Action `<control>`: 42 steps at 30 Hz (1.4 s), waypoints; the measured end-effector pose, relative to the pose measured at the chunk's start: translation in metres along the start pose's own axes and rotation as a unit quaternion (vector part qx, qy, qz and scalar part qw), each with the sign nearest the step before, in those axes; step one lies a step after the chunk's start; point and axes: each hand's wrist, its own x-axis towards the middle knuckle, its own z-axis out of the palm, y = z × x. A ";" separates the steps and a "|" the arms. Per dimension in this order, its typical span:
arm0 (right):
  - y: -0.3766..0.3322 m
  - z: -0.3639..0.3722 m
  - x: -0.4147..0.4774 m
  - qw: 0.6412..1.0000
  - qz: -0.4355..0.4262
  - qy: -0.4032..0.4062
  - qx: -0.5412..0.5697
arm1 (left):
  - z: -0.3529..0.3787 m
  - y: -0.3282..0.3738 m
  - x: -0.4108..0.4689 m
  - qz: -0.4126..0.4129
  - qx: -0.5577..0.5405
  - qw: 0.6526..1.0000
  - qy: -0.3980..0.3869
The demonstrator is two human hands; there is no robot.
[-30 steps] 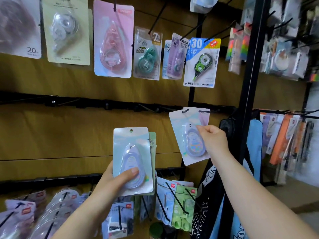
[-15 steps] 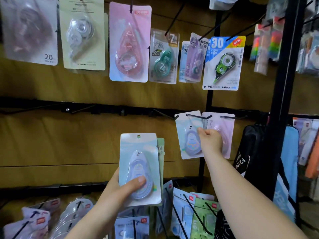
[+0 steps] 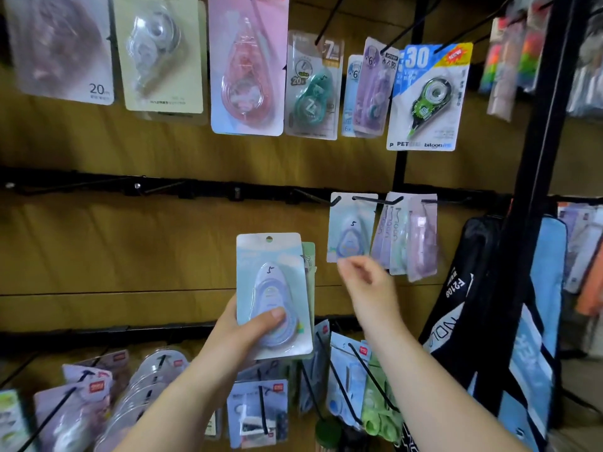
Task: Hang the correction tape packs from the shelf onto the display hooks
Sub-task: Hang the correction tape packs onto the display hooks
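Observation:
My left hand (image 3: pixel 243 334) grips a small stack of correction tape packs (image 3: pixel 272 295). The front pack is pale blue with a lilac dispenser, and a green pack shows behind it. A matching pale blue pack (image 3: pixel 350 228) hangs on a black display hook (image 3: pixel 375 200) in the middle rail. My right hand (image 3: pixel 367 282) is blurred just below that hung pack, fingers loosely apart, holding nothing. Lilac packs (image 3: pixel 412 236) hang beside it to the right.
Several other tape packs hang along the top row, such as a pink one (image 3: pixel 248 66) and a blue "30" one (image 3: pixel 429 96). Bare hooks (image 3: pixel 160 187) stick out of the middle rail at left. More packs fill the bottom row (image 3: pixel 257 409). A black bag (image 3: pixel 483 308) hangs at right.
My right hand has let go of the pale blue pack, which now hangs on the hook, and has dropped down and left below it. The left hand still holds its stack.

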 end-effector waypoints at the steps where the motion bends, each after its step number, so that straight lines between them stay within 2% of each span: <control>1: -0.003 0.004 -0.008 0.999 -0.002 -0.045 -0.015 | 0.002 0.000 -0.001 0.002 0.000 1.000 -0.001; 3: -0.007 0.010 -0.020 0.995 -0.005 -0.087 -0.041 | 0.006 0.001 -0.002 0.008 0.005 1.000 -0.005; 6: -0.013 0.010 -0.023 0.996 0.030 -0.080 -0.014 | 0.012 0.001 -0.005 0.016 0.019 1.000 -0.011; 9: -0.017 0.010 -0.023 0.997 0.042 -0.052 0.031 | 0.019 0.000 -0.008 0.024 0.026 0.999 -0.018; 13: -0.022 0.017 -0.029 0.997 0.016 0.008 0.074 | 0.033 0.004 -0.014 0.053 0.016 0.997 -0.054; 17: -0.021 0.015 -0.031 0.993 0.016 0.066 0.099 | 0.035 0.003 -0.013 0.040 -0.008 0.999 -0.035; 21: -0.019 0.011 -0.026 0.983 0.072 0.115 0.125 | 0.035 0.002 -0.014 0.025 -0.019 0.999 -0.012; 27: -0.013 0.012 -0.023 0.974 0.106 0.147 0.134 | 0.036 0.004 -0.016 0.035 -0.022 0.999 -0.002; 31: -0.019 0.002 -0.024 0.964 0.110 0.162 0.180 | 0.036 0.006 -0.017 0.030 -0.006 0.999 0.012; 34: -0.020 -0.014 -0.019 0.963 0.091 0.182 0.179 | 0.034 0.008 -0.017 0.023 0.004 0.999 0.033; 38: -0.021 -0.040 -0.017 0.989 0.010 0.129 0.064 | 0.030 0.012 -0.018 0.016 0.019 0.999 0.046; 42: -0.032 -0.067 -0.006 0.988 -0.035 0.149 0.020 | 0.029 0.014 -0.018 0.007 0.022 0.999 0.043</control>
